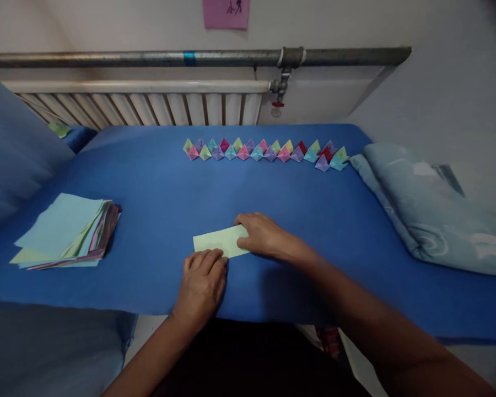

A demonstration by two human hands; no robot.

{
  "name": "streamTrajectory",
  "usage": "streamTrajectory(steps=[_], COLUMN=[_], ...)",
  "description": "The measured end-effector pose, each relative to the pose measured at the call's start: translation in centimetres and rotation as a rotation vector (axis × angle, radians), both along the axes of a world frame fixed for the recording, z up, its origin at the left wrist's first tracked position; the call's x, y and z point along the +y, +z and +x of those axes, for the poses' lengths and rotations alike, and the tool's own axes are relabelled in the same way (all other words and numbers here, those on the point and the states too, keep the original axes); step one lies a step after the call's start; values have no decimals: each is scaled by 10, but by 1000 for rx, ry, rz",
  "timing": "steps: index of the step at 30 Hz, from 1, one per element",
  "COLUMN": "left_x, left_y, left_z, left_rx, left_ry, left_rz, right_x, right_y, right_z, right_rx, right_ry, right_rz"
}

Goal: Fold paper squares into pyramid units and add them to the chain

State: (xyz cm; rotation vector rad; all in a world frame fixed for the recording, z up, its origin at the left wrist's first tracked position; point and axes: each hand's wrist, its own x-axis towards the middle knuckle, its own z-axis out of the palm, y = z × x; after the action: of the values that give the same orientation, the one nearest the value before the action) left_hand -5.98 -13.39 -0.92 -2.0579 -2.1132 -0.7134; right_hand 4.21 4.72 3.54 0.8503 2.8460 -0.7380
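Note:
A light green sheet of paper (217, 240), folded into a long strip, lies on the blue cloth in front of me. My right hand (261, 234) grips its right end, with the thumb on top and the fingers around the far edge. At the near left edge my left hand (203, 278) has its fingers curled and pressed together on the paper. The left fingertips partly cover that edge, and its thumb is hidden.
To the left lies a stack of coloured paper sheets (62, 226). Two rows of small folded paper pieces (243, 152) stand along the far side of the blue cloth (157, 193). A folded grey-green blanket (430, 215) rests at right; a radiator (161, 107) is behind.

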Motion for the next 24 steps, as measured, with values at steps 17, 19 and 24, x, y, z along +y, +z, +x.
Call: streamTrajectory(steps=[17,19,24], left_x=[11,12,12], left_y=[7,7,6], left_z=[14,15,17], left_rx=[-11,-5,-3], left_ry=[-175,-166,-132], left_rz=[104,101,111], right_x=[-47,-48,-50], right_y=[-16,-13,-9], right_z=[51,57,81], right_rx=[405,346,506], right_ry=[-467,-419,-209], right_rz=[-647,-551,-55])
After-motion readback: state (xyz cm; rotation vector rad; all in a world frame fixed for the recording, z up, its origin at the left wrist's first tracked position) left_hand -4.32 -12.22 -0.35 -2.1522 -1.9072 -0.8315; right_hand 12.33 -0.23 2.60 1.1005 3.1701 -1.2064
